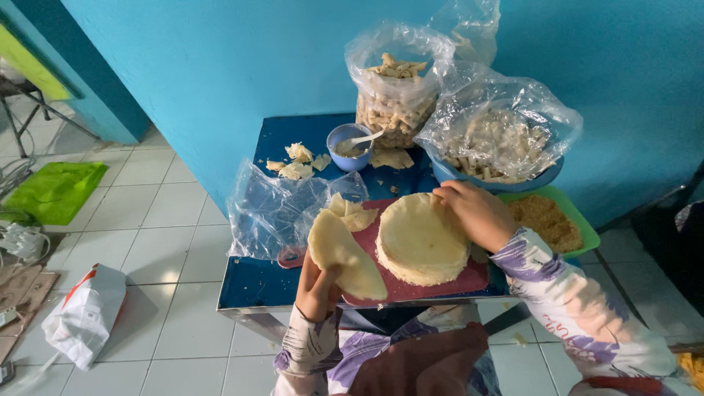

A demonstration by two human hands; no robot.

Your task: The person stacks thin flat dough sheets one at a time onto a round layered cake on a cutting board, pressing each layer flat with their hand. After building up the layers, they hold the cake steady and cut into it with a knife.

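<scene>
My left hand [317, 287] holds up a single thin, pale round wrapper [345, 254] over the front left corner of a red cutting board [469, 280]. A thick stack of the same round wrappers [422, 238] sits in the middle of that board. My right hand [477, 213] rests on the far right edge of the stack, fingers curled on the top sheet. Both sleeves are white with a purple pattern. Torn wrapper scraps [352, 213] lie on the board's far left corner.
The board lies on a small blue table [253, 282] against a turquoise wall. On it stand a blue bowl with a spoon [349, 146], two clear bags of rolled pieces [396, 88] [499, 132], an empty clear bag [275, 213] and a green tray of crumbs [546, 220]. A white bag [84, 315] lies on the tiled floor.
</scene>
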